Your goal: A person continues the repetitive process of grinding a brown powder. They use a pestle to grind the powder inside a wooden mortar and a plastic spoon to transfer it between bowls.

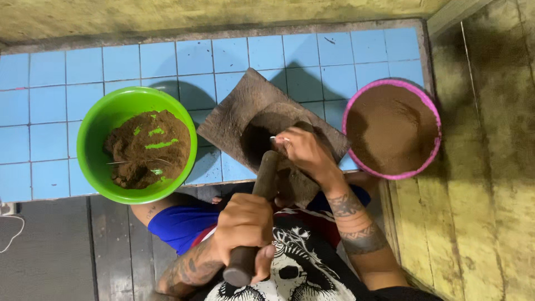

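Observation:
My left hand (243, 224) is closed around the lower end of a dark wooden roller (266, 173), which slants up onto a worn brown board (234, 114). The board lies tilted on the blue tiled surface (50, 111). My right hand (304, 153) rests on the board's middle hollow, fingers pinched on a thin pale stick (278, 138) beside a dark smear of brown paste (255, 142). Both forearms are tattooed.
A green plastic bowl (92, 131) holding a lump of dark brown paste stands left of the board. A pink-rimmed bowl (429, 106) full of fine brown powder stands to the right. Yellowish wooden planks (490, 167) run along the right, and dark floorboards (56, 251) lie below the tiles.

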